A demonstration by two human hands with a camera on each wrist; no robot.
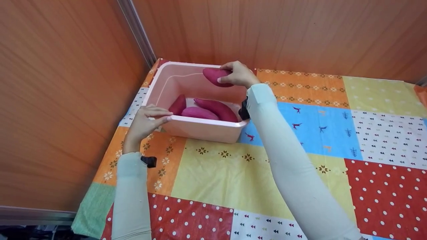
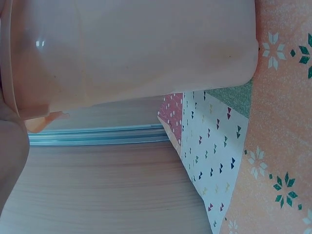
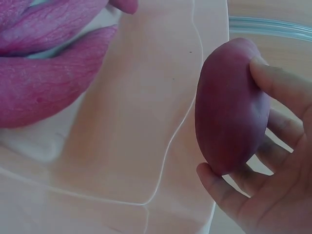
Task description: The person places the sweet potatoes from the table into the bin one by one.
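In the head view a pink plastic bin [image 1: 200,131] stands in the table's far left corner. Several purple-red sweet potatoes [image 1: 220,109] lie on its floor. My right hand [image 1: 241,75] grips another sweet potato [image 3: 231,107] at the height of the bin's back rim, fingers and thumb around one side of it. My left hand [image 1: 141,125] pinches the bin's near left rim between thumb and fingers. In the left wrist view the bin's outer wall [image 2: 136,48] fills the top, and only part of that hand shows at the left edge.
A patchwork-print tablecloth [image 1: 220,173] covers the table. Wood-grain panels [image 1: 66,83] rise along the left and back edges, close to the bin. A metal strip [image 1: 138,30] runs up the corner between them.
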